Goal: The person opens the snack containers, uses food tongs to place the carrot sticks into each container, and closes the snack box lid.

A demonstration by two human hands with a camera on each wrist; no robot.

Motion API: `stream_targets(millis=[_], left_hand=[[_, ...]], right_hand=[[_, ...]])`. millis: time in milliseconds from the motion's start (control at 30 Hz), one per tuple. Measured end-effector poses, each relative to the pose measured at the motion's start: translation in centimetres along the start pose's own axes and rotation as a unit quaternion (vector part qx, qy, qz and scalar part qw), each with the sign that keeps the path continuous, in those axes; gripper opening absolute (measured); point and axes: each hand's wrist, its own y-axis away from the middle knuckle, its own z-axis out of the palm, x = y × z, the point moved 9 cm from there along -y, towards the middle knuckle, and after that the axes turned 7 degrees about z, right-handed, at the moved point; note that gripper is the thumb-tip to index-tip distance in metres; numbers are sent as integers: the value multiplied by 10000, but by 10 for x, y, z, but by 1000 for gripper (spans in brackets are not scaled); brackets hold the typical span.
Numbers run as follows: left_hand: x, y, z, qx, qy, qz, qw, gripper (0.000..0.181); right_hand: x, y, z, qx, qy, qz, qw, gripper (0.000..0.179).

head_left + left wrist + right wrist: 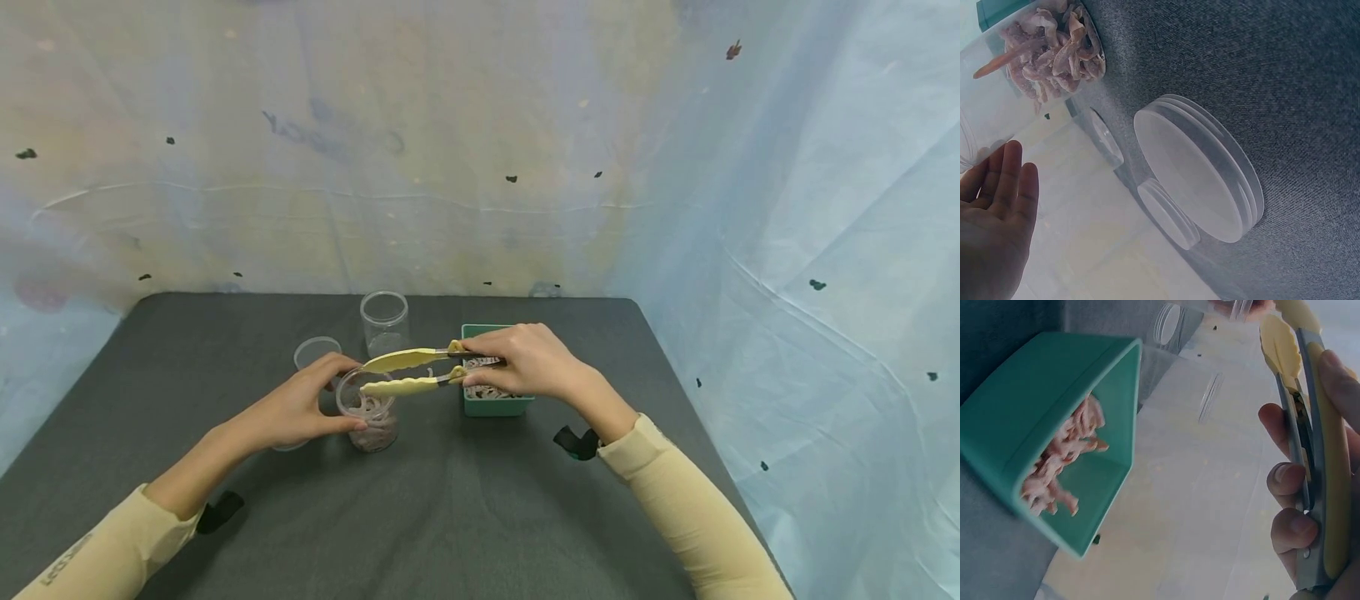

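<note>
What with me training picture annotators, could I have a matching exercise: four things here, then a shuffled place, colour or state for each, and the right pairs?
Things
1. Tongs
2. Rectangular container
3. Round lids
4. Empty-looking jar

Places, colours, states
A. Standing nearest the far edge of the table
B. Yellow-headed, spread open
C. Green, with pale strips inside
D. Lying flat on the left part of the table

Right pairs: 1-B, 2-C, 3-D, 4-A
</note>
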Motion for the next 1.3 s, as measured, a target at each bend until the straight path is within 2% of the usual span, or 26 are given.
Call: stream_targets(millis=[367,467,633,967,1300], left_hand=[[0,0,-2,14,-20,85,10000,73],[0,0,-2,-17,21,36,10000,74],[0,3,-2,-33,69,5,10000,75],[-1,4,-1,-16,67,-29,10000,75],[0,4,-2,-32,73,-32,10000,76]], right_hand=[[52,45,-17,138,30,955,9953,56],[68,57,-19,51,83,1163,9932,57],[89,68,-19,-233,454,1366,9893,58],[106,68,-13,-1013,868,1436,9806,65],[119,50,5,-1888,893,1796,9613,83]])
